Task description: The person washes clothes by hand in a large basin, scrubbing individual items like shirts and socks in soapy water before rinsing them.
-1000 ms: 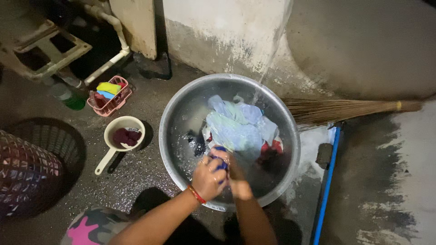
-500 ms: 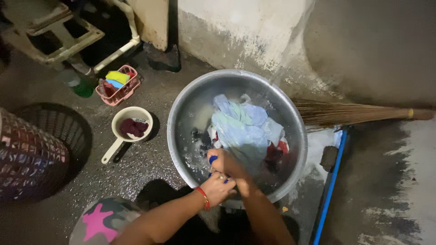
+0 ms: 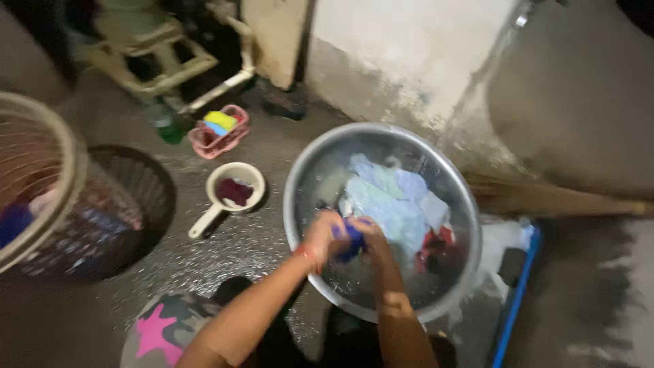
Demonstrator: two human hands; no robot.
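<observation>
A wide metal basin [image 3: 458, 204] sits on the wet floor, holding water and several garments, mostly pale blue clothes [image 3: 392, 201] with a red piece [image 3: 434, 243] at the right. My left hand [image 3: 323, 235] and my right hand [image 3: 368, 235] meet over the near part of the basin. Both are closed around a small dark blue cloth [image 3: 351, 238] bunched between them. A red band circles my left wrist.
A cream scoop [image 3: 228, 193] with a dark cloth in it lies left of the basin. A pink basket [image 3: 219, 133] with sponges stands behind it. Woven laundry baskets [image 3: 61, 197] are at the far left. A broom [image 3: 545, 199] and blue pole [image 3: 514, 300] lie right.
The view swung left and blurred, so the basin sits more to the right. Both hands stay together in the basin on the blue cloth, rubbing it.
</observation>
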